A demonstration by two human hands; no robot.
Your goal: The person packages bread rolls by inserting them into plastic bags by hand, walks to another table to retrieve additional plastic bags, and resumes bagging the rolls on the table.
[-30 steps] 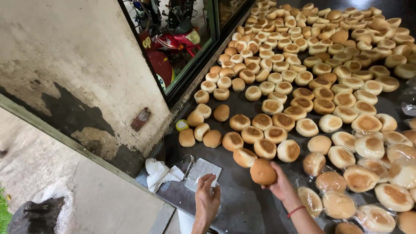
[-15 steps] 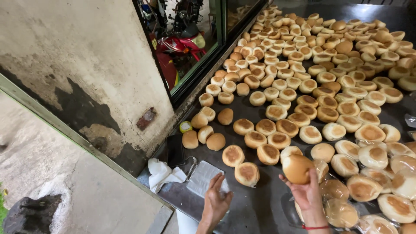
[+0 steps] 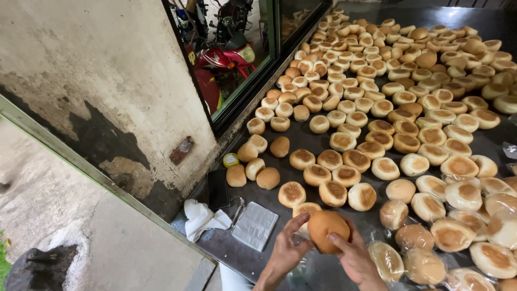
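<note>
Dark metal desk [image 3: 323, 137] carries mostly bare round browned buns [image 3: 344, 116]; few clear-bagged buns [image 3: 412, 237] lie bottom right. Left hand [image 3: 285, 253] and right hand [image 3: 355, 258] grip one golden bun [image 3: 327, 230] together.

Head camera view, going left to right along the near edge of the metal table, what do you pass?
White crumpled cloth → stack of clear plastic bags → left hand → bun held in both hands → right hand → bagged buns.

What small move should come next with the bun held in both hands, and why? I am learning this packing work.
Probably slide the bun into a clear bag. Both the left hand and the right hand grip it bare, over clear plastic on the table, while bagged buns lie just right of it.
</note>
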